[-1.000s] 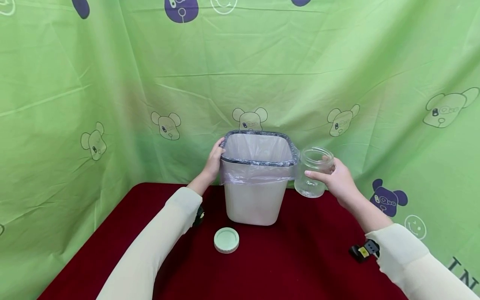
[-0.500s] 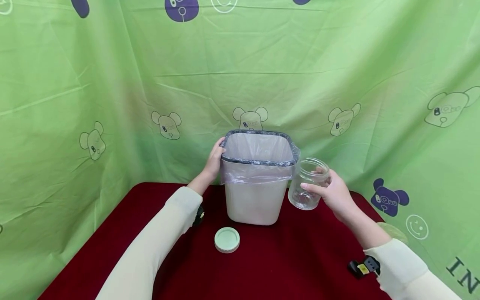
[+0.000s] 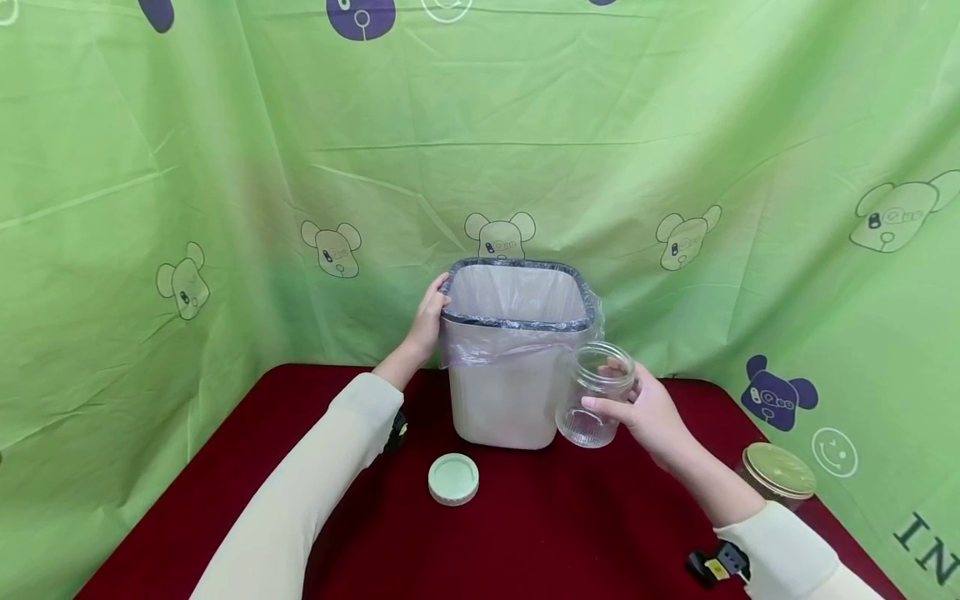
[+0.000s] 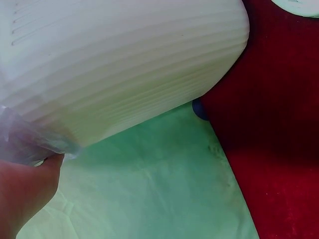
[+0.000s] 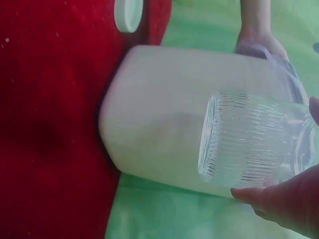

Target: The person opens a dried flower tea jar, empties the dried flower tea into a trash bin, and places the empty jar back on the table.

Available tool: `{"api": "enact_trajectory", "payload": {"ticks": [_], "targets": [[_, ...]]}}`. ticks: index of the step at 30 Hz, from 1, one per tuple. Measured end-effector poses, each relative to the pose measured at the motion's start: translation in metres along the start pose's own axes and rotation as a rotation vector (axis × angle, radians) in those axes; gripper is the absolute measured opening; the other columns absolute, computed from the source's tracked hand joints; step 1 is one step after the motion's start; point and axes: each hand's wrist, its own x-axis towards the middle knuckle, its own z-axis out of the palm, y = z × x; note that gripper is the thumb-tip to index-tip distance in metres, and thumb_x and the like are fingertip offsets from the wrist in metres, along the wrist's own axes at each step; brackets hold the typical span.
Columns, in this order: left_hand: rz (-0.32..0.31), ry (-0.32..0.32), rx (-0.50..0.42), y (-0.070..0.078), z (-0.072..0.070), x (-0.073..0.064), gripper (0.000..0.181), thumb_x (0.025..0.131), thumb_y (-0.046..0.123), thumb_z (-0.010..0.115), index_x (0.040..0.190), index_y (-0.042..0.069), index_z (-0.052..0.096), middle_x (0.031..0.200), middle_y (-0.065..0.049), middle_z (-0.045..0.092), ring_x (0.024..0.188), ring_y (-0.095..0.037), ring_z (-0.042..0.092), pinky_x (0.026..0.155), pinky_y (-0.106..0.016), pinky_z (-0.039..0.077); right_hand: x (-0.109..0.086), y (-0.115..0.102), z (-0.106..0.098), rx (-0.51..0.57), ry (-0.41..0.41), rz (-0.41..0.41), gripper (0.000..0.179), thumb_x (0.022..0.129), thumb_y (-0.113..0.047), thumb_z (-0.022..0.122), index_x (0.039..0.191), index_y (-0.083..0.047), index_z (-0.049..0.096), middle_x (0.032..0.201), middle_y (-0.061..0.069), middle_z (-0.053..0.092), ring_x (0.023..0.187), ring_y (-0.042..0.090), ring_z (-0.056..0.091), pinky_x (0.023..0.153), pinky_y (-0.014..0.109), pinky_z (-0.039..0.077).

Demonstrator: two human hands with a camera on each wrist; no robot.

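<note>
A whitish trash bin [image 3: 502, 408] stands at the far side of the table, lined with a clear bag folded over its dark-edged rim. My left hand [image 3: 426, 323] grips the bin's left rim, over the bag; part of it shows in the left wrist view beside the bag's loose edge. My right hand [image 3: 660, 421] holds a clear ribbed glass jar [image 3: 579, 423] round its side, mouth up and slightly tilted, in front of the bin's right side. No lid is on the jar, and nothing shows inside it. A pale green round lid [image 3: 453, 478] lies in front of the bin.
A dark red cloth [image 3: 562, 533] covers the table. Near its right edge, partly behind my right forearm, stands a container with a yellow-green lid [image 3: 782, 467]. A green printed curtain [image 3: 420, 192] hangs behind and along both sides.
My right hand has brought the glass jar down and left, from beside the bin's rim to lower in front of it. The lidded container at right has come into view. My left hand stays put.
</note>
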Motion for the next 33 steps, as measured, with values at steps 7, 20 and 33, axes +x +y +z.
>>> {"api": "enact_trajectory", "payload": {"ticks": [7, 20, 33], "targets": [[-0.002, 0.009, 0.002, -0.004, 0.0, 0.002, 0.07, 0.085, 0.021, 0.037, 0.152, 0.004, 0.026, 0.155, -0.018, 0.027, 0.137, -0.032, 0.029, 0.111, -0.044, 0.021, -0.006, 0.006, 0.017, 0.034, -0.031, 0.0, 0.073, 0.081, -0.007, 0.075, 0.14, 0.008, 0.035, 0.135, 0.027, 0.049, 0.112, 0.013, 0.054, 0.085, 0.02, 0.046], [-0.008, 0.001, -0.002, -0.004, -0.001, 0.002, 0.07, 0.085, 0.022, 0.037, 0.152, 0.005, 0.026, 0.155, -0.018, 0.026, 0.137, -0.033, 0.029, 0.111, -0.046, 0.022, -0.012, 0.023, 0.048, 0.039, -0.048, -0.017, 0.073, 0.078, -0.006, 0.079, 0.137, 0.006, 0.038, 0.129, 0.023, 0.052, 0.116, 0.032, 0.055, 0.089, 0.027, 0.047], [-0.015, -0.01, -0.014, -0.004, -0.001, 0.003, 0.068, 0.087, 0.02, 0.036, 0.153, 0.006, 0.026, 0.155, -0.018, 0.025, 0.138, -0.033, 0.027, 0.112, -0.046, 0.02, -0.017, 0.04, 0.074, -0.034, -0.067, 0.001, 0.077, 0.073, -0.009, 0.084, 0.135, 0.006, 0.04, 0.125, 0.021, 0.055, 0.11, 0.032, 0.058, 0.093, 0.045, 0.046]]}}
